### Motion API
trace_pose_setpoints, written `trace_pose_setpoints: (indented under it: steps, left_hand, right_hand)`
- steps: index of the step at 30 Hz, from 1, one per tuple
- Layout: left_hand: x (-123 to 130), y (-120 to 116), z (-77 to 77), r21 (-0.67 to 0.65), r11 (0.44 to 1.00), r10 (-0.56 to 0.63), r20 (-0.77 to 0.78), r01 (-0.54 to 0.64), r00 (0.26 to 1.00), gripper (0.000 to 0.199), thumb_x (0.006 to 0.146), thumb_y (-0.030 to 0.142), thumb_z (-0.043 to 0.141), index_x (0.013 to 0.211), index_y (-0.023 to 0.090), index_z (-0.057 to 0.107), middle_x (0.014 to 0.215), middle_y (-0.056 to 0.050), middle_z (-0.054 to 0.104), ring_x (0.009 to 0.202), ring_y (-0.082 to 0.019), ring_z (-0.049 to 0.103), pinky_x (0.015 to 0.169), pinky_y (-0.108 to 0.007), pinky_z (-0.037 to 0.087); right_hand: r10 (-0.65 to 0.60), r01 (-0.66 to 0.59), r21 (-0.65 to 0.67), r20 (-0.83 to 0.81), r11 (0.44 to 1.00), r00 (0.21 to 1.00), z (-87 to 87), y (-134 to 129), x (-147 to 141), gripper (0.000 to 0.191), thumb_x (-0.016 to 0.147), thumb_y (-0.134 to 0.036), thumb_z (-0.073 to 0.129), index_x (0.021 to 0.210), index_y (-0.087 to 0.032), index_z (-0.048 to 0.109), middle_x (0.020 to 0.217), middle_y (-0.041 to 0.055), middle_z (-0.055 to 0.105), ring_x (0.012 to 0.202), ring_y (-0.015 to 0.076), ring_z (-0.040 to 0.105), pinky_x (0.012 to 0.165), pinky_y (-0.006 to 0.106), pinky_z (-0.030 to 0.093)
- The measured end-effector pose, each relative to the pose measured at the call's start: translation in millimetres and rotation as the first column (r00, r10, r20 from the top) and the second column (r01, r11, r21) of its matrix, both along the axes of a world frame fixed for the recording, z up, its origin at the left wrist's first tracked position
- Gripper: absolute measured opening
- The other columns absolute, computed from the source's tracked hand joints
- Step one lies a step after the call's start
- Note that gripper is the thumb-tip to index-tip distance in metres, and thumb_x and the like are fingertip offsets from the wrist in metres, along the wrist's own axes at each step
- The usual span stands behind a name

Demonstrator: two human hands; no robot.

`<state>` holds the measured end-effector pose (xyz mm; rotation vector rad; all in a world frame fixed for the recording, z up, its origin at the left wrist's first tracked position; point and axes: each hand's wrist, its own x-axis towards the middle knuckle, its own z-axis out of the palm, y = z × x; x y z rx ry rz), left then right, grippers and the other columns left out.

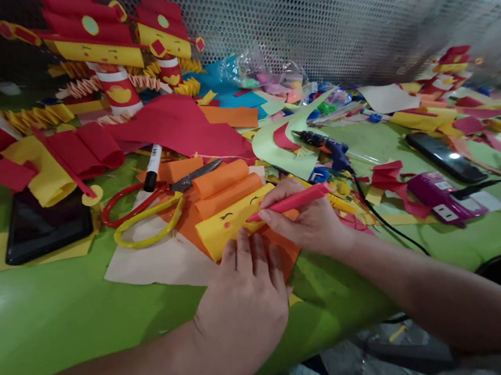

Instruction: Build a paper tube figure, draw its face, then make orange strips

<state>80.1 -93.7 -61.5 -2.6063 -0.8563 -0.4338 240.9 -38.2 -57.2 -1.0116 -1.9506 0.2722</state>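
Observation:
A red felt-tip pen (298, 199) is pinched in my right hand (311, 222), its tip at the drawn face on a yellow paper roll (213, 235). Two closed eyes and a small red cheek mark show on the roll. My left hand (248, 290) lies with fingers stretched out against the roll's lower edge, palm down. Folded orange paper (225, 179) rises behind the face, and more orange paper spreads beneath it. Scissors (152, 229) with red and yellow handles lie to the left, beside a black-capped white marker (152, 167).
Two finished paper figures (119, 91) with red hats stand at the back left. A dark phone (45, 225) lies at left, another phone (444, 156) at right. A glue gun (328, 147) trails its cord past a purple power socket (447, 198). Paper scraps cover the green table (38, 325).

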Motion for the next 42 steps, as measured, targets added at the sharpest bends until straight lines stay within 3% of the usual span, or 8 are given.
trace_pose_setpoints:
  steps: [42]
  left_hand:
    - [-0.3,-0.3,-1.5,-0.01,1.0,0.001,0.013,0.0,1.0,0.037,0.09,0.026,0.043,0.104,0.001,0.066,0.102,-0.023,0.069,0.099,-0.033,0.065,0.082,-0.045,0.05]
  right_hand:
    - [-0.006,0.006,-0.006,-0.018,1.0,1.0,0.8,1.9,3.5,0.006,0.077,-0.019,0.058,0.073,-0.022,0.057,0.067,-0.0008,0.065,0.063,0.0134,0.061,0.062,0.03,0.049]
